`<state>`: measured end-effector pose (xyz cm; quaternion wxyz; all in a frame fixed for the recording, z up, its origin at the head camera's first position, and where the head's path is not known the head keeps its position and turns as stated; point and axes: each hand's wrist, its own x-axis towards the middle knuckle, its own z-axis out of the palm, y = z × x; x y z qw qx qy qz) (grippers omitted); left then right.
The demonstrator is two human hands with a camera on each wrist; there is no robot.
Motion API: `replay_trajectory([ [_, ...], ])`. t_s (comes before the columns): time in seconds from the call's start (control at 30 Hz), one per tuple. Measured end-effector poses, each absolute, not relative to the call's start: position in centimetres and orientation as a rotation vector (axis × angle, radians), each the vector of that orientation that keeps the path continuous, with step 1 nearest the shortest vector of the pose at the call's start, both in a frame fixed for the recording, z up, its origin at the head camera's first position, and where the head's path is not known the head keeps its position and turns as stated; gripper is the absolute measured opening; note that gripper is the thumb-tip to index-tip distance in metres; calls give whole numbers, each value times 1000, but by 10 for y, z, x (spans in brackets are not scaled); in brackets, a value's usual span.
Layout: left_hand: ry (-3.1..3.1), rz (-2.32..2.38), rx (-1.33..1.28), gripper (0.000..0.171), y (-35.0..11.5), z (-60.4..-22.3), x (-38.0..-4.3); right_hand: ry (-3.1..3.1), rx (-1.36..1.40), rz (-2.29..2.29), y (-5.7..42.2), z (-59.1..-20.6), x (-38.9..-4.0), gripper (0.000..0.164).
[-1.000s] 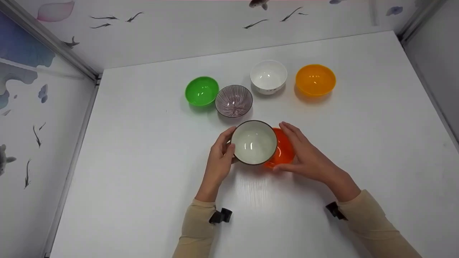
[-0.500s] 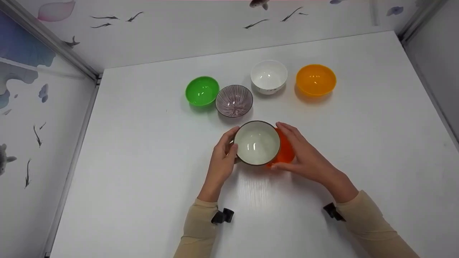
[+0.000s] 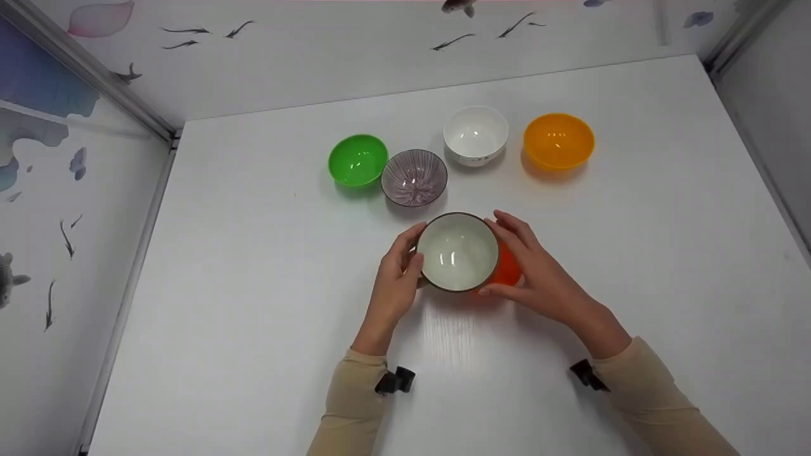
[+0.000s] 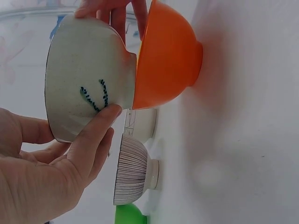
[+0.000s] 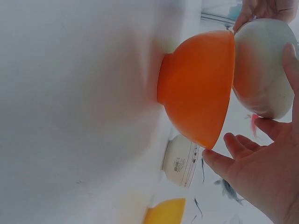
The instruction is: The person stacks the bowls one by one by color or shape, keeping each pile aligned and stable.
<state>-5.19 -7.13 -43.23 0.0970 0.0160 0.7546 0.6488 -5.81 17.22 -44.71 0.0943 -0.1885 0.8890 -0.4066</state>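
Note:
A pale grey-green bowl [image 3: 459, 252] with a dark rim is held upright over a bright orange bowl [image 4: 167, 56], its foot inside the orange rim in the left wrist view. My left hand [image 3: 396, 278] grips the pale bowl's left side, thumb near the rim and fingers beneath the wall, by a dark blue painted mark. On the other side my right hand [image 3: 538, 272] holds the pale bowl between thumb and forefinger. Another right fingertip is right at the orange bowl's rim in the right wrist view. From above, the pale bowl hides most of the orange one.
Farther back on the white table [image 3: 241, 266] stand a green bowl [image 3: 358, 161], a purple-striped bowl [image 3: 414, 178], a white bowl [image 3: 476, 135] and a yellow-orange bowl [image 3: 558, 142]. The green and striped bowls sit side by side. Walls with painted fish enclose the table.
The pale bowl has moved slightly right with my left hand, covering more of the orange bowl. My right forefinger has come onto the pale bowl's rim. The back bowls stay put.

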Motion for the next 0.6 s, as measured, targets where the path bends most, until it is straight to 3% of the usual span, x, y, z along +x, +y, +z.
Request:
replay_trajectory([
  [0.6, 2069, 2003, 89, 51, -65, -434, -48, 2576, -441, -1442, 179, -450, -52, 89],
])
